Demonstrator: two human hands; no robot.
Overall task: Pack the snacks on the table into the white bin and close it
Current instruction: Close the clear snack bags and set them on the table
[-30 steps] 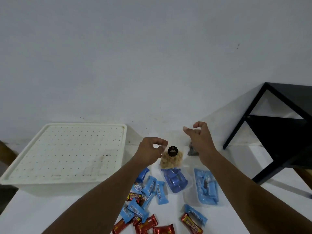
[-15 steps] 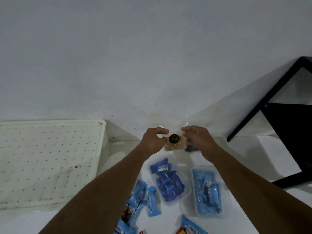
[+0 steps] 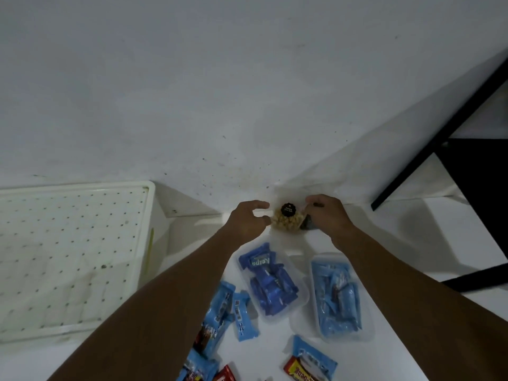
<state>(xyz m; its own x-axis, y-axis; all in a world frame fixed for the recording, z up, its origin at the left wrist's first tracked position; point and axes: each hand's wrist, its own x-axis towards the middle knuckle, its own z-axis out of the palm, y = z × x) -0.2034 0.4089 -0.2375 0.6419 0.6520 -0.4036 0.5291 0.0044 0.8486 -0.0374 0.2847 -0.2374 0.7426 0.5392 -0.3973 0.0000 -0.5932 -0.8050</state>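
Both hands took hold of a clear snack pack (image 3: 286, 225) at the back of the counter (image 3: 277, 345).

The left hand (image 3: 246, 224) curled its thumb and forefinger in a pincer on the pack's left edge, and the right hand (image 3: 328, 220) hooked its fingers (image 3: 316, 199) over the right edge, so the tan pack with its round black label sat between the two sets of fingers. A small dark item (image 3: 307, 224) lay just under the right fingers. Nearer than the fingers stood a tub of dark blue packets (image 3: 272, 287) and a tub of light blue packets (image 3: 338, 298), with loose packets (image 3: 240, 314) beside them. The white bin (image 3: 74, 257), lid on, sat well left of the left fingers.
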